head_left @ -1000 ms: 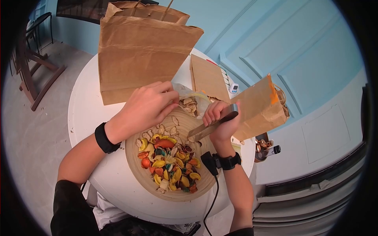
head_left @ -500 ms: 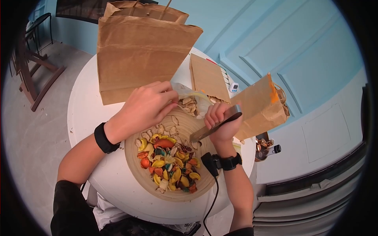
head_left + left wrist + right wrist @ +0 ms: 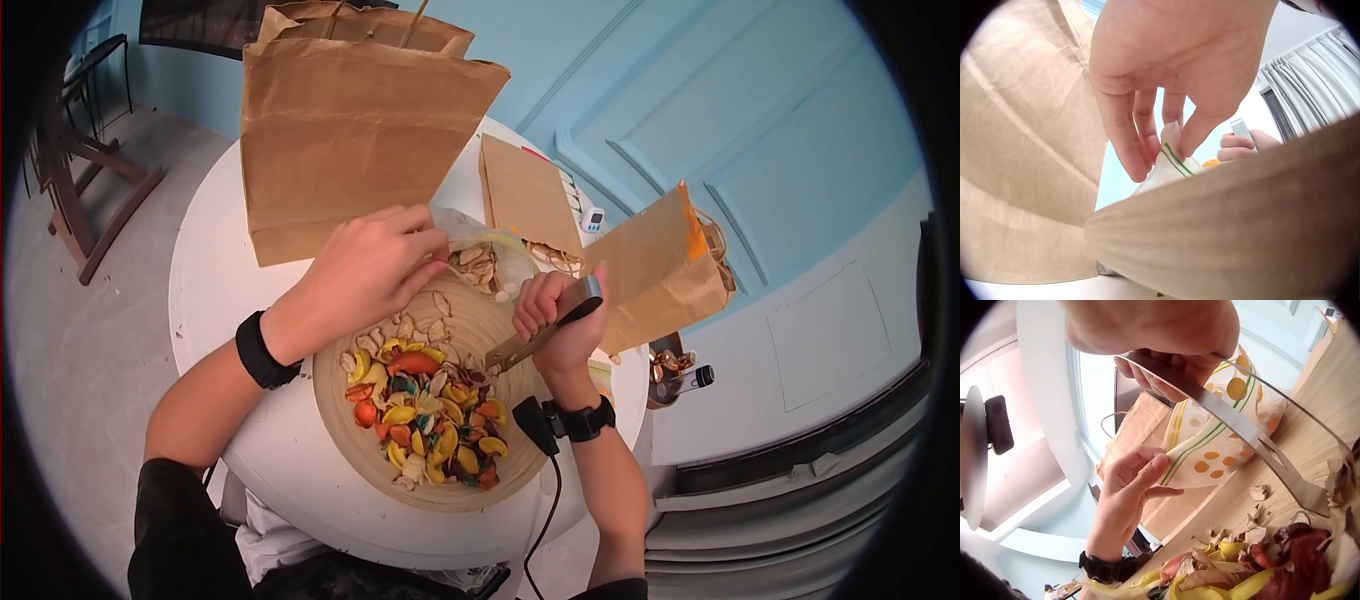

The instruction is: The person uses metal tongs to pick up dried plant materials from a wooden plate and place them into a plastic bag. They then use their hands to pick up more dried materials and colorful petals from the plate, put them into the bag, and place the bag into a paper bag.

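My left hand (image 3: pixel 375 262) pinches the rim of a zip bag (image 3: pixel 1210 456) with orange dots and a green-and-yellow seal. Its mouth gapes, and pale dried slices (image 3: pixel 474 268) show inside. My right hand (image 3: pixel 560 325) grips metal tongs (image 3: pixel 1235 420) by their bend. The tips point down into a round wooden bowl (image 3: pixel 338 440), one on each side of a pale brown dried piece (image 3: pixel 1336 481) in the right wrist view. Colourful potpourri (image 3: pixel 430 425) in yellow, orange, red and teal fills the bowl's near part. Pale slices lie scattered along its far side.
A tall brown paper bag (image 3: pixel 350 150) stands on the white table (image 3: pixel 205 270) behind my left hand. A flatter paper bag (image 3: pixel 525 190), a small white timer (image 3: pixel 592 220) and a tilted paper bag (image 3: pixel 650 270) sit at the back right. A cable hangs from my right wrist.
The right hand has lowered slightly, and the tong tips have shifted down onto the pieces by the bowl's right part. The left hand keeps its hold on the bag.
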